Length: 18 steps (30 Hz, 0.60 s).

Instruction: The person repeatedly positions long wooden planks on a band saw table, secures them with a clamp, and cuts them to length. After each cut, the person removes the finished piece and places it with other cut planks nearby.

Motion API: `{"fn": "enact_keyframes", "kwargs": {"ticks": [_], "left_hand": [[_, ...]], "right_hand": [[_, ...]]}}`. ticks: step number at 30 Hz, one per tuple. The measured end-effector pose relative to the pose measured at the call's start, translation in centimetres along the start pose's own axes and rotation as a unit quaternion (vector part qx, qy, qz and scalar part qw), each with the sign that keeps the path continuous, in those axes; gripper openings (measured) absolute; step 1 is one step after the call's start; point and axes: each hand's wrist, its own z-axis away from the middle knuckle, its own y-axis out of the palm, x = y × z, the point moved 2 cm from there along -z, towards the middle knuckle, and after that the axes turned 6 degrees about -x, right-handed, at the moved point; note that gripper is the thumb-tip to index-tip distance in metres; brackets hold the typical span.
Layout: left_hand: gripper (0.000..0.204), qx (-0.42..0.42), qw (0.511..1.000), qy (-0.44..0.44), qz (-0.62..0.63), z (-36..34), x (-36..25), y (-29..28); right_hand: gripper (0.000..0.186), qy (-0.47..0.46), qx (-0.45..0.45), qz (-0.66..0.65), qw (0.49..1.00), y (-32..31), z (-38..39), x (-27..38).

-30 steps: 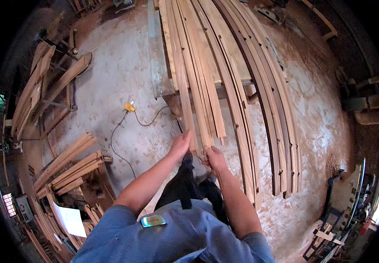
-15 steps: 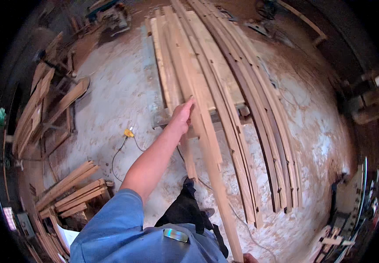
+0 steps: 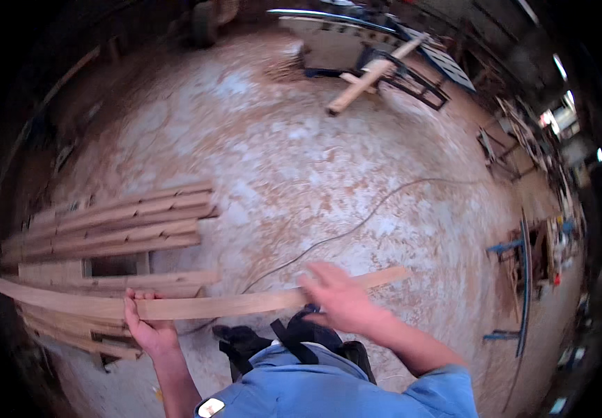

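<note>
A long, narrow wooden board [image 3: 231, 304] lies across in front of my waist, running from the far left to right of my body. My left hand [image 3: 149, 327] holds it from the near side, thumb and fingers around its edges. Over its right part is my right hand [image 3: 339, 299], slightly blurred, with fingers across the far edge and thumb toward the near edge. The board's right end [image 3: 391, 274] sticks out past that hand.
Several long boards [image 3: 126, 216] are stacked at the left. A cable [image 3: 356, 226] crosses the dusty floor. Ahead, a timber piece [image 3: 370, 80] rests by a dark metal frame [image 3: 419, 87]. Blue metal bars [image 3: 524, 292] stand at the right.
My view has swung right, so the stack now lies at the left. The board, earlier sloping over the stack, now lies crosswise before me. My right hand has come up onto it.
</note>
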Motion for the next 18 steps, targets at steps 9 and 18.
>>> {"fn": "enact_keyframes", "kwargs": {"ticks": [9,18], "left_hand": [[0.028,0.221,0.936,-0.096,-0.258,13.1,20.3,16.9],[0.053,0.490,0.205,0.604,-0.594,17.5,30.0,36.8]], "right_hand": [[0.038,0.086,-0.202,-0.017,0.976,-8.5,4.9,-14.5],[0.040,0.146,-0.365,0.111,0.913,-17.0,11.8,-34.6]]}}
